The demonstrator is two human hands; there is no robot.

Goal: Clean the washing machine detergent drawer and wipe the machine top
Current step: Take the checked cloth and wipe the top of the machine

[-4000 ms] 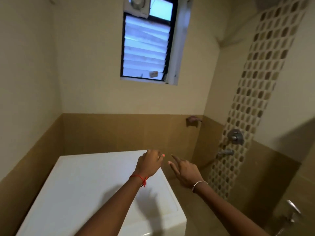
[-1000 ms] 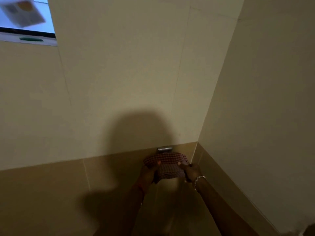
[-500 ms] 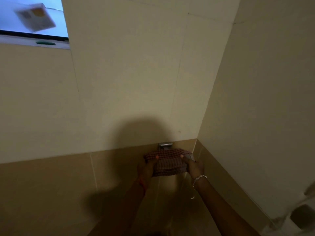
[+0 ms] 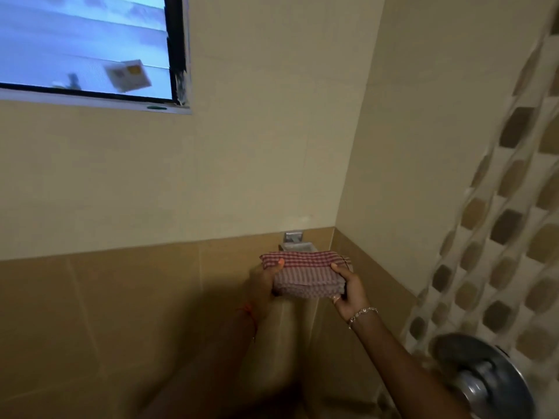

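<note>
Only one cam, head-worn wide-angle. It's looking fwd & tilting up-ish into a wall corner (image 4: 352, 146), fairly close. Window (image 4: 84, 40) is sitting upper left of frame, shower valve (image 4: 481, 382) is poking in bottom right, left hand (image 4: 261, 287) & right hand (image 4: 348, 293) are gripping a cloth (image 4: 305, 275) lower centre.

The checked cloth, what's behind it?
A metal wall fitting pokes up behind the checked cloth. Whatever is lower is covered by the cloth, gripped by the left hand and right hand.
</note>
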